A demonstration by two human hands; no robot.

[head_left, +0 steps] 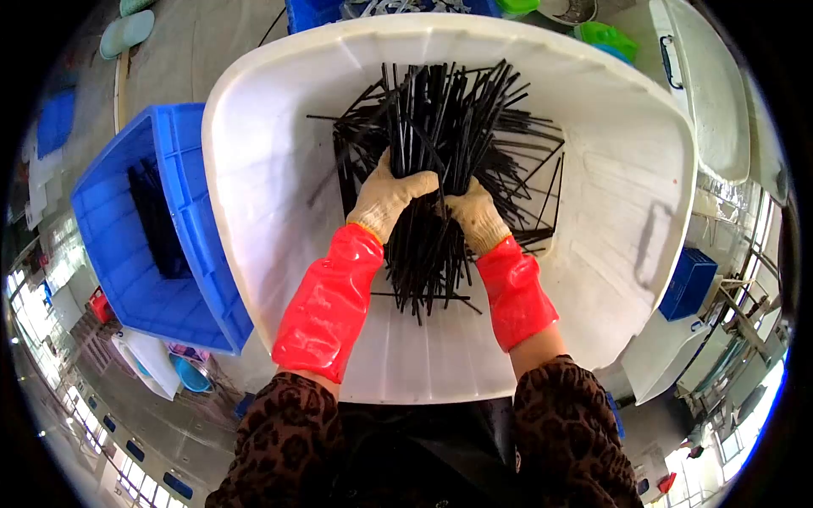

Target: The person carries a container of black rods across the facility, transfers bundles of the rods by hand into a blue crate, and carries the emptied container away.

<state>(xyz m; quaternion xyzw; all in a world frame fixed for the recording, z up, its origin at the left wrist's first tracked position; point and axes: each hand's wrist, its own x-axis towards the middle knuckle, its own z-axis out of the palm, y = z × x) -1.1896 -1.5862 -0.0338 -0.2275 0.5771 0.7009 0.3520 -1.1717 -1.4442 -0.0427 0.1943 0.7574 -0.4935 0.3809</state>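
Both my hands wear cream knit gloves with red plastic cuffs. A thick bundle of thin black sticks [440, 110] stands up between them, inside a large white tub [610, 279]. My left hand [389, 196] wraps around the bundle's left side, thumb pointing inward. On the other side, my right hand [476, 213] closes around the sticks, with part of its fingers hidden behind them. More black sticks lie loose and crossed on the tub floor around and under the bundle.
Left of the tub stands a blue crate [144, 288] with some black sticks [159, 220] in it. Behind the tub is another blue container [313, 15], with green items [605, 38] near it. A white bin [707, 93] stands at the right.
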